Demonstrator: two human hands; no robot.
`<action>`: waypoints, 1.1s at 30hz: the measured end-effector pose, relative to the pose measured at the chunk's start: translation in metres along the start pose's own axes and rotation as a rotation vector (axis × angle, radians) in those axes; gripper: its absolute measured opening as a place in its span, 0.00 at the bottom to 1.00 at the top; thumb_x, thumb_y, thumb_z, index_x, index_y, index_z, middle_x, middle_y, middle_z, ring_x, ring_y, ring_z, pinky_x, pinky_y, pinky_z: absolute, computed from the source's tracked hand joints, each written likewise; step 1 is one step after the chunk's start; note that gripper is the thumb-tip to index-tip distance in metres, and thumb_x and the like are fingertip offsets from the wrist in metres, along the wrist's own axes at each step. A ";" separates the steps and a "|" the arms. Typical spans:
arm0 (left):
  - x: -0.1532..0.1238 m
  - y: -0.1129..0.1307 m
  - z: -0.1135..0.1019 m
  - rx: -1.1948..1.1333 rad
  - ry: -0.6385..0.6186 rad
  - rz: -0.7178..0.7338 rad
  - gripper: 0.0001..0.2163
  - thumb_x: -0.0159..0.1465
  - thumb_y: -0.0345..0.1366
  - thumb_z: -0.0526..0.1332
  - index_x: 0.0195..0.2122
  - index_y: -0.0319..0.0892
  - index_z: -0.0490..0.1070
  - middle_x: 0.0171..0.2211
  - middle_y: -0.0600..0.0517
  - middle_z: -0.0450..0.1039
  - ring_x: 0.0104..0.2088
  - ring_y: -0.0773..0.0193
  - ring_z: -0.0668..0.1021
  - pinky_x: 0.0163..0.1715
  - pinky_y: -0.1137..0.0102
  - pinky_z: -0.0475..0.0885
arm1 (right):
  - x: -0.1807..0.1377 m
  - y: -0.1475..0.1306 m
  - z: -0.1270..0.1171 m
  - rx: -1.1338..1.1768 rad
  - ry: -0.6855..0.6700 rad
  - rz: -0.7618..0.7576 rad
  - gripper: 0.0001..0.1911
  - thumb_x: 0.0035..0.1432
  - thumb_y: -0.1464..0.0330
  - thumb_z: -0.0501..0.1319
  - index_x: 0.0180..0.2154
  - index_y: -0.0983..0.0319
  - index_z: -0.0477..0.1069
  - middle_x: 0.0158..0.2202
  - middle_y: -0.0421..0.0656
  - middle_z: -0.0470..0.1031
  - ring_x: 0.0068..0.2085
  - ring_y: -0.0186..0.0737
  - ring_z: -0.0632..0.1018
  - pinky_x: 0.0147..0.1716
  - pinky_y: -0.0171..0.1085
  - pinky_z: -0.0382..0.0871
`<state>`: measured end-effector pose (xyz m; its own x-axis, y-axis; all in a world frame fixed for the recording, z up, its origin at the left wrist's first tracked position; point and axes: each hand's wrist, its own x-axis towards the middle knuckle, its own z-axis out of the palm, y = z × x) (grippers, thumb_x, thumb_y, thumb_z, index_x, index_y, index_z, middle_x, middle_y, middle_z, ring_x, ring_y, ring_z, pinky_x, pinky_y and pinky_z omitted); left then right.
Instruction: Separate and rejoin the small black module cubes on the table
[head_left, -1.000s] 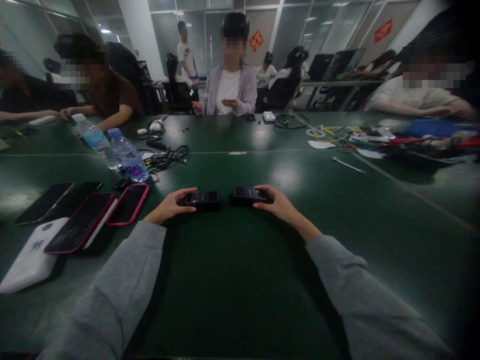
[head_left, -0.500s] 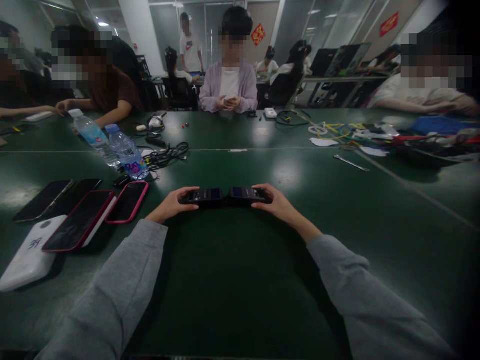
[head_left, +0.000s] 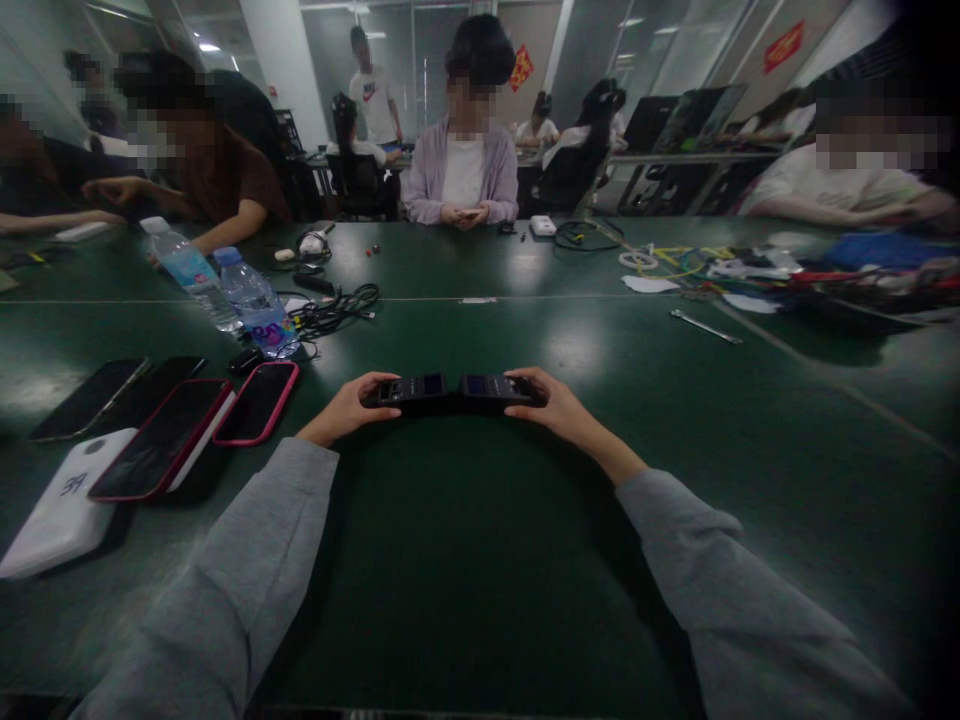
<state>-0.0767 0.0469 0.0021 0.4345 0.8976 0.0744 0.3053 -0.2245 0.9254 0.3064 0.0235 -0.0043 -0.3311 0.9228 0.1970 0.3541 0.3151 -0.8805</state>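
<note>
Left black device and right black device sit mid-frame, outer ends gripped by the left hand and right hand, seemingly for end-to-end alignment, which next calls for steady, level fingers.

The tabletop is coloured dark green and crossed by a pale seam. Toward its near edge, plain grey is shown by the left sleeve and the right sleeve; beyond them, black is shared by the left device and the right device. Toward the left edge, a white block is marked in black, one phone is rimmed in deep red, another phone in pink. Toward the far right corner, blue, red and yellow are mixed in a heap.
</note>
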 end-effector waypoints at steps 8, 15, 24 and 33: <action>0.001 0.003 0.001 0.012 -0.021 -0.004 0.28 0.53 0.37 0.71 0.55 0.45 0.68 0.56 0.45 0.71 0.56 0.54 0.74 0.61 0.51 0.64 | -0.001 -0.005 0.002 -0.018 0.008 0.020 0.30 0.51 0.62 0.70 0.54 0.55 0.64 0.54 0.46 0.69 0.54 0.52 0.72 0.56 0.57 0.65; -0.001 0.007 0.001 0.027 -0.024 0.008 0.29 0.53 0.37 0.70 0.56 0.44 0.67 0.56 0.45 0.71 0.57 0.55 0.74 0.61 0.53 0.63 | -0.002 -0.010 0.003 -0.020 0.013 0.005 0.29 0.51 0.61 0.69 0.54 0.57 0.64 0.54 0.47 0.69 0.54 0.51 0.73 0.56 0.55 0.66; 0.000 0.004 0.005 0.052 0.015 0.029 0.28 0.54 0.38 0.70 0.56 0.43 0.67 0.55 0.44 0.71 0.56 0.54 0.74 0.60 0.52 0.64 | 0.001 0.001 0.004 -0.045 0.037 -0.007 0.30 0.52 0.60 0.69 0.54 0.56 0.63 0.53 0.46 0.70 0.53 0.49 0.73 0.55 0.54 0.67; 0.003 0.000 0.016 0.196 0.180 0.060 0.29 0.54 0.45 0.70 0.55 0.44 0.67 0.53 0.44 0.73 0.53 0.53 0.76 0.56 0.53 0.69 | 0.001 0.011 0.009 -0.115 0.227 0.003 0.31 0.49 0.56 0.71 0.52 0.57 0.66 0.50 0.47 0.73 0.50 0.52 0.75 0.51 0.52 0.71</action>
<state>-0.0622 0.0432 -0.0031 0.3046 0.9294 0.2084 0.4491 -0.3331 0.8291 0.3022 0.0256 -0.0181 -0.1292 0.9458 0.2978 0.4563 0.3234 -0.8290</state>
